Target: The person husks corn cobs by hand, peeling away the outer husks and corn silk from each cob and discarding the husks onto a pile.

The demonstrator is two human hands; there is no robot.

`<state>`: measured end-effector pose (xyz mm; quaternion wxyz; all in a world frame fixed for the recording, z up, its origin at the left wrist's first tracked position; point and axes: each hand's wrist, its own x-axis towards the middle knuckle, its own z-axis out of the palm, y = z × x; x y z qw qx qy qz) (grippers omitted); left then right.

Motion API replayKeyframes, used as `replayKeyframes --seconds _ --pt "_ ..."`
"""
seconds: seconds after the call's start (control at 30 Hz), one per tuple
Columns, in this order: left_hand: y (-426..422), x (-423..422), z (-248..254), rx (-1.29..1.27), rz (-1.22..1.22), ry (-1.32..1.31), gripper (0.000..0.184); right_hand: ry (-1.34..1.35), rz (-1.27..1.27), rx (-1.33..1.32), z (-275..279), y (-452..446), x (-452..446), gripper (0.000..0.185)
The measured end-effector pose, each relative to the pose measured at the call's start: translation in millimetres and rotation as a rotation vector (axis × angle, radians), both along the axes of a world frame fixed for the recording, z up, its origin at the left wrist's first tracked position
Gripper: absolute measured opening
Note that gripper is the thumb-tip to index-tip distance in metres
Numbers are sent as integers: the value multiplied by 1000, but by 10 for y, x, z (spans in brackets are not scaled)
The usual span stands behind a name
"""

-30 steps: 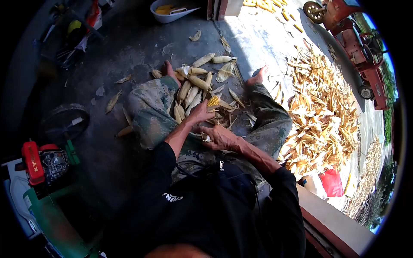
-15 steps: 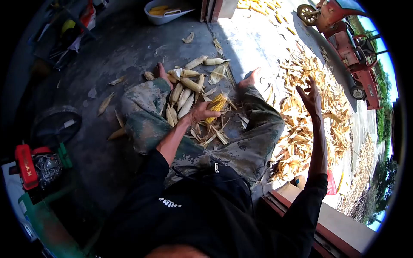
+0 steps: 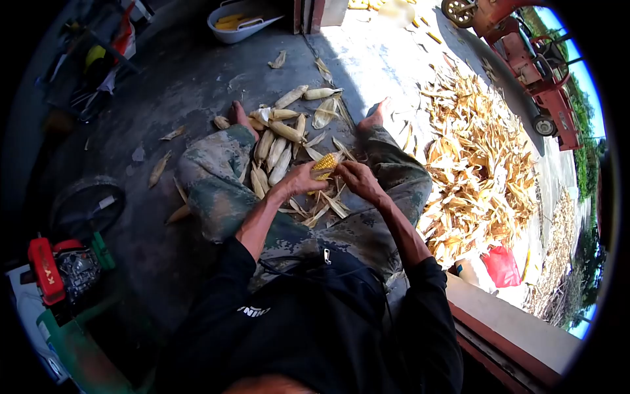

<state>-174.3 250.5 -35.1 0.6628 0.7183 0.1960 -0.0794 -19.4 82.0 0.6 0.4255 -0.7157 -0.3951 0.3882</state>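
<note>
My left hand (image 3: 303, 178) is wrapped round a partly husked yellow corn cob (image 3: 324, 164) between my knees. At the cob's right end, the fingers of my right hand (image 3: 359, 178) are pinched together at the husk; what exactly they grip is too small to make out. Several unhusked ears (image 3: 280, 164) lie in a heap just beyond my left hand, between my feet. Loose husk pieces (image 3: 316, 213) are on the floor below the cob.
A large pile of dry husks (image 3: 482, 171) lies in sunlight at the right. A white scoop-shaped container (image 3: 243, 33) with yellow cobs stands at the top. A red-engined machine (image 3: 46, 270) is at lower left, a red vehicle (image 3: 525, 62) at upper right.
My right hand swung out open over the husk pile, then came back to the cob. Husk pieces now lie below the cob, and more yellow kernels show than at first.
</note>
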Motion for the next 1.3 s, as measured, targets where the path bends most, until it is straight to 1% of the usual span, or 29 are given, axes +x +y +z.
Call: replayKeyframes --seconds 0.07,0.1,0.17,0.23,0.3,0.37,0.43,0.47,0.5,0.53,0.57,0.6,0.63,0.67,0.7,0.8,0.83,0.87,0.93,0.97,1.0,1.03,1.07,1.1,1.13,1.17,1.23,1.27,1.3 --pt "9 -1 -37 -10 8 20 70 229 -45 -35 276 -34 13 30" --pt "14 -17 -30 50 -5 33 72 526 -100 30 408 -75 49 27" --pt "23 -62 -6 169 -27 63 76 826 -223 234 520 -189 192 25" --pt "40 -91 0 200 -63 86 79 891 -317 282 909 -380 436 25" --pt "-8 -98 -128 218 70 -44 84 782 -427 369 1105 -673 828 24" --pt "-17 -37 -42 167 64 -89 84 416 -646 420 1126 -1022 1326 28" --pt "-106 12 321 -153 119 -36 73 -437 -813 -121 778 -1568 1982 37" --pt "-156 27 393 -101 146 -113 62 -702 -825 -366 730 -1748 2084 41" --pt "-147 50 238 -33 197 -178 60 -946 -812 -618 663 -1772 2082 46" --pt "-165 75 122 -39 225 -202 57 -1046 -884 -211 571 -1706 2013 50" --pt "-195 73 187 -160 252 -166 57 -962 -931 -108 685 -1482 1809 49" --pt "-189 74 73 -267 257 -155 55 -789 -908 -21 880 -1202 1477 47" --pt "-219 89 71 -280 280 -159 54 -531 -894 131 918 -922 1189 41" --pt "-208 77 21 -273 276 -138 53 -352 -820 232 519 -725 1092 39" --pt "-203 73 -34 -264 275 -118 53 25 -662 230 493 -502 772 38" --pt "-241 80 -32 -206 302 -201 54 610 -148 -108 -100 35 58 61" --pt "-145 23 -361 -175 286 -114 56 630 -102 -158 -83 143 -182 66" --pt "-106 -24 -453 -123 271 -104 58 576 -124 -63 -301 247 -357 69" --pt "-39 -117 -521 -58 258 -27 62 697 -197 -96 -594 358 -499 69" --pt "-23 -121 -510 -54 246 32 64 744 -220 -48 -572 366 -547 69" --pt "-49 -120 -510 -4 254 -39 63 791 -253 -135 -552 350 -539 70" --pt "-62 -96 -527 46 253 -110 63 813 -380 -168 -606 361 -553 67" --pt "-33 -73 -605 119 242 -68 63 893 -428 -165 -786 354 -501 62" --pt "-19 -42 -688 188 225 -23 62 685 -352 18 -959 275 -463 57" --pt "-61 -19 -787 66 319 -55 64 466 -304 194 -1092 205 -428 51" --pt "-91 1 -560 -94 390 -11 67 1274 -529 116 -1091 234 -403 48" --pt "-19 -6 -176 -235 431 58 70 1198 -705 -125 -1399 120 -135 39" --pt "8 -20 -186 -226 423 26 71 1151 -721 -210 -1328 97 -8 35" --pt "51 -27 -181 -214 416 -8 73 1302 -609 -124 -1996 19 320 34"
